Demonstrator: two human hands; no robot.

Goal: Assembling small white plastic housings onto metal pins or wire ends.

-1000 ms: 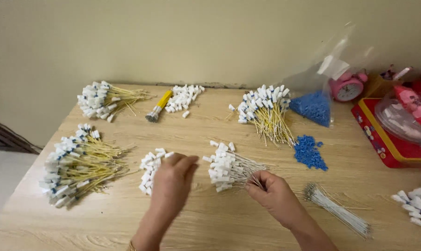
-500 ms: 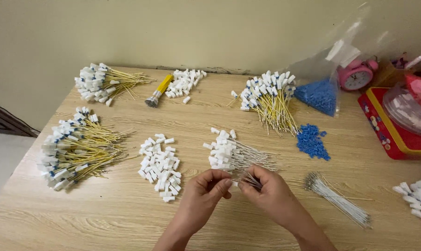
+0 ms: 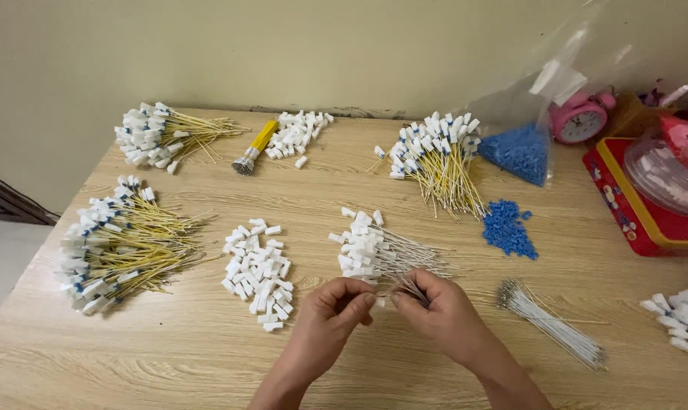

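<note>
My left hand [image 3: 330, 313] and my right hand [image 3: 433, 305] meet at the near middle of the wooden table [image 3: 207, 349]. The right hand pinches thin grey wires [image 3: 414, 287] from a bundle of white-capped grey wires [image 3: 374, 250] lying just beyond it. The left hand's fingertips are closed on a small white plastic cap, held against the wire ends. A loose pile of white caps [image 3: 258, 273] lies just left of the left hand.
Bundles of yellow wires with white caps lie at the left [image 3: 116, 254], far left [image 3: 158, 135] and far centre [image 3: 439, 156]. Blue beads [image 3: 507, 228], a clear bag of beads [image 3: 522, 152], bare grey wires [image 3: 553, 323], a pink clock [image 3: 581, 120] and a red tin [image 3: 640, 205] sit right.
My left hand left the white cap pile and came over to the right hand. Both hands now meet at the wire ends, and the camera moved closer.
</note>
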